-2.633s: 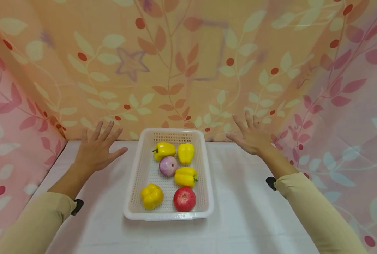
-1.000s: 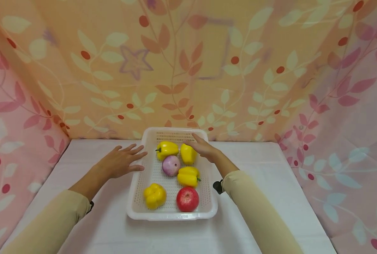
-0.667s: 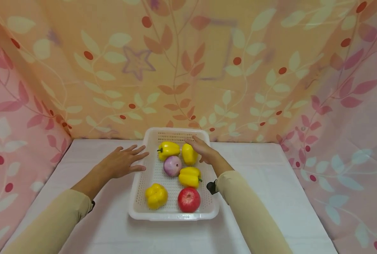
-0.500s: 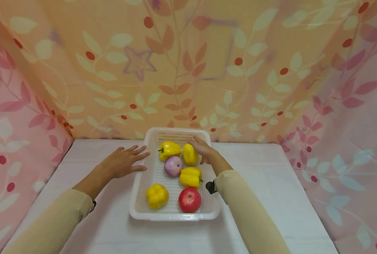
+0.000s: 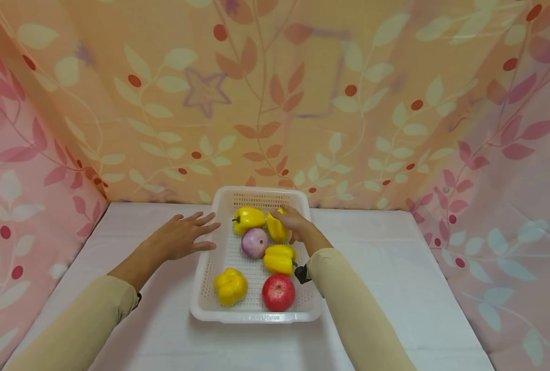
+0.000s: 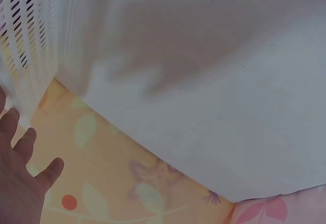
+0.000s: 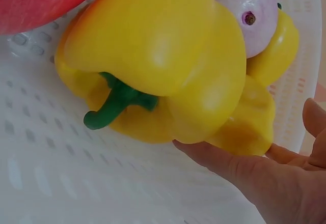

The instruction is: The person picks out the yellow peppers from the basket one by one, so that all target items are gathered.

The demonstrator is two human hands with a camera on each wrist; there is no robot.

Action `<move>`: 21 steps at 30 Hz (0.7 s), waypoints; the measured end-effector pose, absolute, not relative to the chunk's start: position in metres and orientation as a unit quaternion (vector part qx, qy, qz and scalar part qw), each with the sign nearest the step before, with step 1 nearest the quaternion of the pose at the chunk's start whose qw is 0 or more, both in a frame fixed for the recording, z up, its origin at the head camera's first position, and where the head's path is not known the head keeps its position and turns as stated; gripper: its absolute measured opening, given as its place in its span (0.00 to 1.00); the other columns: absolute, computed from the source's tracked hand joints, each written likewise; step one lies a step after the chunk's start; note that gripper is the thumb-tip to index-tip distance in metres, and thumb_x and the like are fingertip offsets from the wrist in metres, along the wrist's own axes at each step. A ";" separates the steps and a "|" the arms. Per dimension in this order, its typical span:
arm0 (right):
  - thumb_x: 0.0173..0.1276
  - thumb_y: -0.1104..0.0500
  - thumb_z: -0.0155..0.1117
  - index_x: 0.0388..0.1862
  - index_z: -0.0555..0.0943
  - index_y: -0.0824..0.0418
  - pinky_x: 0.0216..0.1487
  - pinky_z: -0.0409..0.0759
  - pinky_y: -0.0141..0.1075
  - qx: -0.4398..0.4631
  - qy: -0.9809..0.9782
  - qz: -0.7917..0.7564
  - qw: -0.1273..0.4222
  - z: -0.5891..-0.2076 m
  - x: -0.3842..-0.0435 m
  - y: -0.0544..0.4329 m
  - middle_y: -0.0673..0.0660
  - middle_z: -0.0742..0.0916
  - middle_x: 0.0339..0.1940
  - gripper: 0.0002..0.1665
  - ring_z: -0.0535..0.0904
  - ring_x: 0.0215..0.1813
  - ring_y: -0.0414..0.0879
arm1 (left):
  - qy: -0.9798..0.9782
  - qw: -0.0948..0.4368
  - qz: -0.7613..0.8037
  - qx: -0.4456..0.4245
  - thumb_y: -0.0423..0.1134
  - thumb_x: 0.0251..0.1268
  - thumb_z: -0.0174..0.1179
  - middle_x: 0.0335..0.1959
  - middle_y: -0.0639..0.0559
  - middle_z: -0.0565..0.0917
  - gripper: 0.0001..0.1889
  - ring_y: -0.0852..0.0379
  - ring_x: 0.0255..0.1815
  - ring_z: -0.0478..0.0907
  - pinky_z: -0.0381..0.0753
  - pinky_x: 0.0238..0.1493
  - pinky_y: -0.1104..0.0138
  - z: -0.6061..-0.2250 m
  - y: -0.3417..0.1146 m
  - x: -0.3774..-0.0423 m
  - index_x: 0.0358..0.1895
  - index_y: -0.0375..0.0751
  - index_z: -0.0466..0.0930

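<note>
My right hand is in the white perforated basket, its fingers bent over the back-right yellow bell pepper. In the right wrist view the thumb lies along one side of that pepper, partly hidden behind a nearer yellow bell pepper with a green stem. My left hand is spread with fingers apart at the basket's left rim, holding nothing. Also in the basket are a round purple-white vegetable, another bell pepper at the back left, one at the front left and a round red fruit.
A white cloth covers the table on both sides of the basket. Behind it hangs an orange leaf-patterned curtain, with pink patterned cloth at either side.
Both hands came in from wide apart to the basket. Lately the right hand has lowered and its fingers have bent over the back-right pepper; the left has stayed at the rim.
</note>
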State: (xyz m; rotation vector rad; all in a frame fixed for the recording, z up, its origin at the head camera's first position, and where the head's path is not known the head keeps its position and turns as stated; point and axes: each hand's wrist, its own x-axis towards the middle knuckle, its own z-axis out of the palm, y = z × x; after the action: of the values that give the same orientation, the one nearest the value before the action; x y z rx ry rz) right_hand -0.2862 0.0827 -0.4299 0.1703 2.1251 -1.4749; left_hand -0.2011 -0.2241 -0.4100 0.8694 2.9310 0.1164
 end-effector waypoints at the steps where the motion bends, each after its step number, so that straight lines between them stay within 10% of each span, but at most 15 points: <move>1: 0.77 0.47 0.54 0.82 0.48 0.54 0.61 0.56 0.78 0.065 0.788 -0.550 0.271 -0.431 -0.287 0.082 0.62 0.54 0.81 0.43 0.49 0.79 0.67 | 0.957 0.041 0.038 0.284 0.63 0.72 0.51 0.75 0.43 0.65 0.34 0.35 0.74 0.62 0.63 0.64 0.34 -0.410 -0.224 -0.201 0.74 0.48 0.68; 21: 0.71 0.73 0.50 0.76 0.61 0.57 0.60 0.62 0.75 0.087 0.776 -0.575 0.243 -0.435 -0.288 0.076 0.65 0.65 0.73 0.36 0.63 0.70 0.68 | 0.956 0.038 0.039 0.287 0.63 0.70 0.53 0.75 0.42 0.65 0.34 0.34 0.73 0.62 0.63 0.64 0.33 -0.412 -0.225 -0.204 0.73 0.48 0.69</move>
State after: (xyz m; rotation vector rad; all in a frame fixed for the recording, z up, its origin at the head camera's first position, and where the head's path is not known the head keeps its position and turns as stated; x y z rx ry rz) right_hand -0.2878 0.0761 -0.4346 0.2374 2.1200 -1.5718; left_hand -0.2035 -0.2253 -0.4118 0.8813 2.9346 0.1182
